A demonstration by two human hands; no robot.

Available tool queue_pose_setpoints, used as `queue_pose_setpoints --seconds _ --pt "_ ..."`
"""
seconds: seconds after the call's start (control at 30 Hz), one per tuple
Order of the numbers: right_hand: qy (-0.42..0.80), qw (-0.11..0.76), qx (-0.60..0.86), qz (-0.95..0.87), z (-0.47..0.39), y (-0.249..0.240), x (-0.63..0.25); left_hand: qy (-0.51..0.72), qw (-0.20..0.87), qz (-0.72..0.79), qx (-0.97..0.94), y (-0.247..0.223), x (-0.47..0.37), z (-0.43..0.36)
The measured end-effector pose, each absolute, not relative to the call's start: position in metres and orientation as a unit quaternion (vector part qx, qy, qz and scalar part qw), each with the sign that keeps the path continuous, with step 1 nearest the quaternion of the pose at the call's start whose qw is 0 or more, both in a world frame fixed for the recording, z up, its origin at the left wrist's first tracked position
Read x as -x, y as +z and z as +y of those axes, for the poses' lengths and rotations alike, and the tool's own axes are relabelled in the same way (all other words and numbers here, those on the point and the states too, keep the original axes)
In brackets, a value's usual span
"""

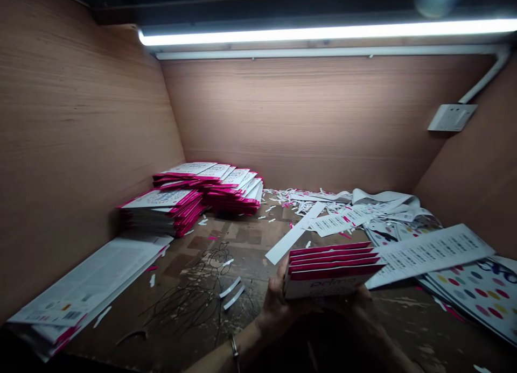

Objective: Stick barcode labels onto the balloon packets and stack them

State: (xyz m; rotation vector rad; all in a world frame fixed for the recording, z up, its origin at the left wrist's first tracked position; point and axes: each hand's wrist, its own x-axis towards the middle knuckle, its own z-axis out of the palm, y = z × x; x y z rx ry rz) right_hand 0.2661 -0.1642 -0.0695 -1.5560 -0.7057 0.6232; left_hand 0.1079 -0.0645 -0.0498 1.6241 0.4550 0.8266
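Observation:
Several white and pink printed packets [323,281] stand upright in a small fanned bundle near the front of the table. My left hand [272,303] is closed round the bundle's left side, the thumb along its edge. At the lower right corner my right hand [361,305] grips the same bundle; its fingers are mostly in shadow. Just behind the bundle's right side lies a long sheet of barcode labels [436,252]. Polka-dot printed sheets [476,292] lie to the right of my right hand.
Stacks of pink-edged packets [161,214] stand at the back left. Flat printed sleeves [92,281] lie along the left wall. Paper scraps and label strips [294,233] cover the back right. A switch socket [452,117] is on the right wall, beneath a tube light [323,33].

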Motion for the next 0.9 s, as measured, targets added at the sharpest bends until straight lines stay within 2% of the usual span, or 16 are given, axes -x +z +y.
queue_pose_setpoints --seconds 0.27,0.43,0.9 --pt "0.264 0.615 0.665 -0.332 -0.157 -0.050 -0.258 0.373 0.560 0.192 -0.715 -0.051 -0.106 -0.063" --pt "0.326 0.627 0.602 -0.372 -0.154 -0.055 -0.254 0.367 0.553 0.198 -0.721 -0.057 -0.097 -0.062" --pt "0.366 0.659 0.522 -0.400 -0.149 -0.061 -0.247 0.364 0.489 0.266 -0.747 -0.063 -0.090 -0.055"
